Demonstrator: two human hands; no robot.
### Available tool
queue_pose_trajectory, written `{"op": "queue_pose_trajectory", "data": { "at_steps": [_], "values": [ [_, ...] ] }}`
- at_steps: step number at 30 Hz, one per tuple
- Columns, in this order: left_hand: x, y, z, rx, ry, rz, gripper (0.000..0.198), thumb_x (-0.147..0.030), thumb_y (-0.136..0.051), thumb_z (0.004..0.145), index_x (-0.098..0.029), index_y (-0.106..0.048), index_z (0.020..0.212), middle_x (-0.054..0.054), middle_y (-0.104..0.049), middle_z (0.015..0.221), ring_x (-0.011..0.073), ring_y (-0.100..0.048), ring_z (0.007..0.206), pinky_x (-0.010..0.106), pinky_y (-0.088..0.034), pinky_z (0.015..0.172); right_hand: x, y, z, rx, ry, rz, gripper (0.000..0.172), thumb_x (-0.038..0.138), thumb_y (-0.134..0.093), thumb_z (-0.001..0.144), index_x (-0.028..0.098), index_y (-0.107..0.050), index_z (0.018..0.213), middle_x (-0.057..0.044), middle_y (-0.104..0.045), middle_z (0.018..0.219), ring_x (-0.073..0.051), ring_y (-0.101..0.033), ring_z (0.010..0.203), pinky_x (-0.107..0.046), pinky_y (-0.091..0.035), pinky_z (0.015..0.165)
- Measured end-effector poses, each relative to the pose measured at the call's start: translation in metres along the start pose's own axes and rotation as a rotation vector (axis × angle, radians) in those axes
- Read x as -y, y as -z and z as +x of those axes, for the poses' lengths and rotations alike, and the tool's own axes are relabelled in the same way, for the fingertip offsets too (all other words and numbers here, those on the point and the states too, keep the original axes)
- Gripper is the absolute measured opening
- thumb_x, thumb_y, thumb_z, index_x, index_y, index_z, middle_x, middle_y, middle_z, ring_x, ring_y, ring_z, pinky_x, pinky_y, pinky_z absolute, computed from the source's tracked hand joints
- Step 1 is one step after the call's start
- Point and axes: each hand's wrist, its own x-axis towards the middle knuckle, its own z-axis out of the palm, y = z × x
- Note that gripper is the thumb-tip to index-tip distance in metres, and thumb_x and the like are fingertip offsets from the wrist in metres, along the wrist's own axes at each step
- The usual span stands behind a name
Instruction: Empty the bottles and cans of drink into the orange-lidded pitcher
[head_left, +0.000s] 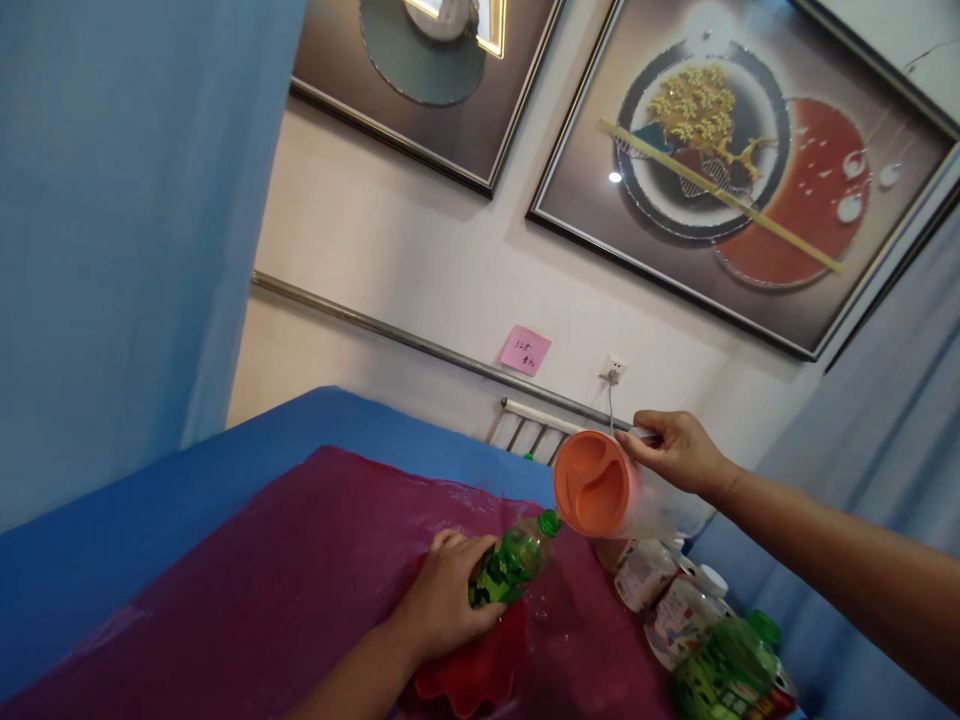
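My left hand (450, 590) is wrapped round a small green plastic bottle (516, 562) with a green cap, held tilted. Below it is a red dish (480, 680) with a wavy rim, partly hidden by my hand and forearm. Raised at the right, my right hand (679, 450) grips the handle of a see-through pitcher (664, 505). The pitcher is tipped sideways, and its round orange end (591, 484), marked with an S-shaped curve, faces left near the bottle's cap. Whether there is liquid in the pitcher I cannot tell.
Labelled plastic bottles (682, 615), a larger green bottle (727, 665) and cans line the right side. A dark red plastic sheet (247, 590) covers part of the blue table (315, 420). Behind are a metal rail (420, 342), a wall socket (612, 370) and blue curtains (127, 220).
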Motion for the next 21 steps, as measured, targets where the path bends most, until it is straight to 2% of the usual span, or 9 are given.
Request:
{"op": "queue_pose_trajectory", "data": {
  "at_steps": [15,21],
  "values": [
    [-0.0003,-0.0009,-0.0011,-0.001,-0.008,-0.014,0.052,-0.024,-0.076,0.064,-0.024,-0.065,0.115,0.004,-0.072,0.105,0.0273,-0.058,0.100,0.042,-0.035,0.100,0.0005,-0.0007,-0.0008,0.009,-0.002,-0.012,0.049,0.053,-0.056,0.086,0.024,-0.030,0.056,0.006,-0.032,0.049,-0.009,-0.028,0.048,-0.026,-0.022,0.048],
    [0.0012,-0.0018,-0.0011,-0.004,-0.027,-0.018,0.047,-0.025,-0.076,0.065,-0.023,-0.065,0.111,0.003,-0.071,0.100,0.0266,-0.058,0.097,0.041,-0.036,0.098,0.0004,-0.0004,-0.0001,0.035,-0.020,0.008,0.049,0.055,-0.055,0.085,0.025,-0.030,0.056,0.006,-0.032,0.050,-0.010,-0.029,0.049,-0.026,-0.023,0.048]
  ]
}}
